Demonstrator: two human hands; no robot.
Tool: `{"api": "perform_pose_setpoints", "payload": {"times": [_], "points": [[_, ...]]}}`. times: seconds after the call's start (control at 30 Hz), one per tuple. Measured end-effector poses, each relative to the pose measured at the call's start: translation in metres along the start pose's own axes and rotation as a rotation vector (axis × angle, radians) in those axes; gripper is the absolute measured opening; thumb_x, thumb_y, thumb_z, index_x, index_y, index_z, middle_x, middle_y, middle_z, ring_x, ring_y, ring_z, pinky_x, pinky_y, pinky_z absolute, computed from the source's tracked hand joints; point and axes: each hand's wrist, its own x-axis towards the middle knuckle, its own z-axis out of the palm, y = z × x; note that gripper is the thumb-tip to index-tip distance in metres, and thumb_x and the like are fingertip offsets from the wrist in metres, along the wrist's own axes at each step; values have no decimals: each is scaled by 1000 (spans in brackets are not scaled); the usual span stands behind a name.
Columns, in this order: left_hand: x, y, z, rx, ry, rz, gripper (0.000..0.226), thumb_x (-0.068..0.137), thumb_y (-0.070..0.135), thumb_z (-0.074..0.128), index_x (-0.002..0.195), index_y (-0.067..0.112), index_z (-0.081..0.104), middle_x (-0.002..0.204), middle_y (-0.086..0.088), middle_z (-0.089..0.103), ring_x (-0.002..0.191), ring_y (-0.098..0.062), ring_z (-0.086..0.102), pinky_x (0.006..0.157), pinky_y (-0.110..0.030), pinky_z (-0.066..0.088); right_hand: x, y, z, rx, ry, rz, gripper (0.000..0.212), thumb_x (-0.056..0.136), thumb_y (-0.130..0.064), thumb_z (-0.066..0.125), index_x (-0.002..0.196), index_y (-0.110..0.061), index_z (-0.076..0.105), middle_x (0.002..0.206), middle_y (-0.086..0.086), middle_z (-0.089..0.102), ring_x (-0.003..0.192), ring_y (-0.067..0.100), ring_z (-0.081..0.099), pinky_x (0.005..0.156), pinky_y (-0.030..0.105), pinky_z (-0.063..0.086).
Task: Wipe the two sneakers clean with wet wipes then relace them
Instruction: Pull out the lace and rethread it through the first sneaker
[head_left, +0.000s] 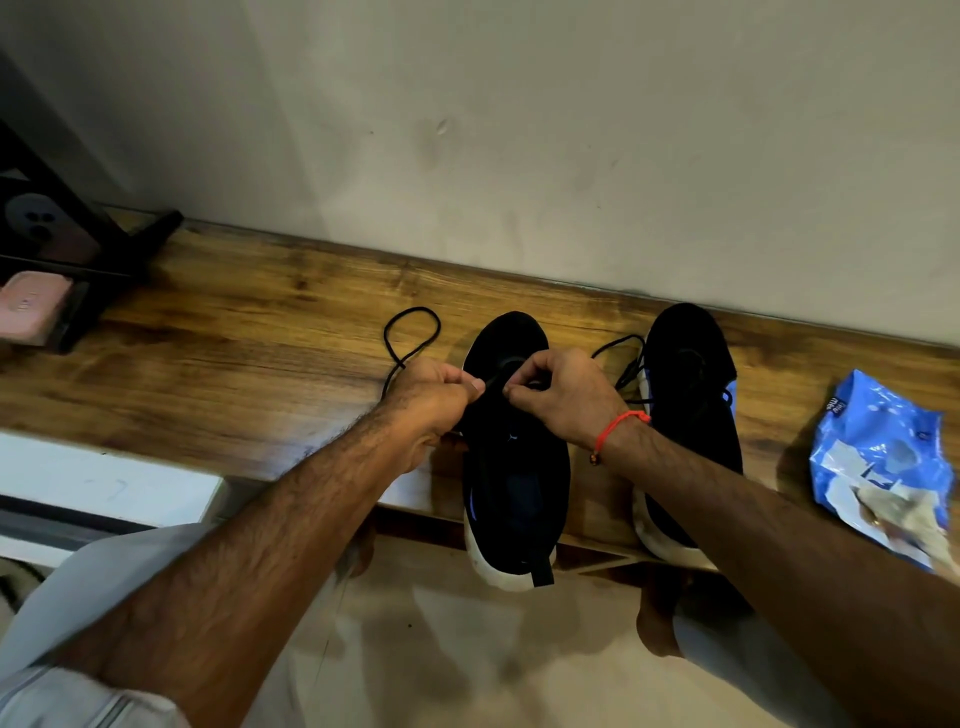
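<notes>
Right now my fingertips do the fine work: the left hand (434, 395) pinches the black lace (410, 332) between thumb and forefinger, the other fingers curled in, and the right hand (558, 392) pinches at the lace too, over the eyelet area of the near sneaker (511, 467). Exactly which eyelet I am feeding I cannot tell; it is black on black there.

I judge the lace thin, limp and light, with no stiffness of its own, so I want my hold close to its tip, where it can be steered into a hole. Its slack loops away to the left on the wooden shelf (234, 353).

That sneaker lies toe toward the wall, its white heel hanging over the shelf's front edge. I expect a soft upper that gives under pressure and a firmer sole, so bracing it by the sole edge should stop it sliding or tipping off.

Just beside it on the right stands the second sneaker (685, 364), its lace looking partly threaded. Farther right lies the blue wipes packet (878, 457), crumpled, with what looks like a used wipe at its near end.
</notes>
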Motion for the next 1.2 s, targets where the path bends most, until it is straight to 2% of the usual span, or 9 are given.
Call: {"api": "perform_pose_setpoints", "payload": {"times": [0.2, 0.43, 0.53, 0.6, 0.67, 0.8, 0.97, 1.07, 1.2], "points": [[0, 1, 0, -2, -6, 4, 14, 101, 11, 61, 108, 5, 71, 102, -13, 73, 85, -22, 70, 63, -34, 58, -1, 2, 1, 25, -34, -12, 9, 87, -24, 74, 80, -25, 69, 84, -10, 69, 83, 3, 65, 73, 23, 56], [3, -1, -1, -11, -14, -2, 10, 100, 12, 62, 101, 9, 72, 98, -11, 73, 80, -19, 69, 58, -32, 57, 1, 5, 5, 66, -5, 28, 8, 86, -27, 75, 83, -21, 71, 86, -7, 71, 86, 7, 66, 76, 29, 58], [4, -1, -1, -9, -18, 1, 10, 100, 14, 62, 97, 11, 71, 95, -9, 72, 77, -17, 69, 52, -30, 53, 3, 7, 7, 43, 67, 43, 9, 86, -26, 74, 81, -19, 71, 83, -9, 69, 83, 5, 65, 71, 24, 55], [3, -1, 0, -10, -26, 5, 10, 101, 14, 62, 96, 12, 71, 94, -8, 73, 77, -17, 70, 54, -30, 54, 5, 8, 6, 49, 113, 82, 10, 86, -24, 74, 78, -20, 70, 79, -11, 67, 81, 4, 64, 65, 19, 51], [3, -1, 0, -3, -28, 16, 11, 100, 15, 63, 96, 12, 72, 96, -9, 74, 77, -18, 70, 56, -31, 55, 6, 9, 5, 56, 126, 101, 10, 87, -24, 75, 78, -20, 71, 78, -10, 67, 79, 3, 64, 64, 18, 52], [4, -4, 0, 21, -24, 33, 12, 100, 15, 64, 92, 14, 72, 94, -8, 73, 74, -16, 70, 53, -28, 54, 7, 9, 8, 68, 109, 107, 8, 86, -24, 76, 82, -16, 74, 80, -6, 70, 80, 6, 67, 69, 25, 58], [7, -7, 1, 61, -9, 56, 12, 99, 17, 65, 92, 16, 74, 99, -9, 75, 85, -20, 72, 55, -27, 55, 8, 9, 7, 104, 69, 123, 7, 86, -21, 76, 85, -14, 75, 81, -4, 71, 82, 9, 69, 72, 26, 59], [7, -7, 3, 54, -6, 62, 13, 101, 15, 62, 95, 14, 74, 101, -10, 74, 84, -18, 71, 50, -23, 52, 7, 9, 7, 101, 43, 119, 7, 86, -22, 76, 85, -14, 75, 84, -2, 73, 84, 9, 69, 78, 30, 60], [8, -8, 2, 47, -9, 57, 14, 101, 14, 61, 94, 16, 73, 102, -9, 74, 82, -17, 70, 52, -25, 53, 5, 9, 6, 111, 22, 105, 8, 85, -24, 76, 85, -16, 76, 86, -2, 73, 86, 9, 69, 79, 32, 60]]}}
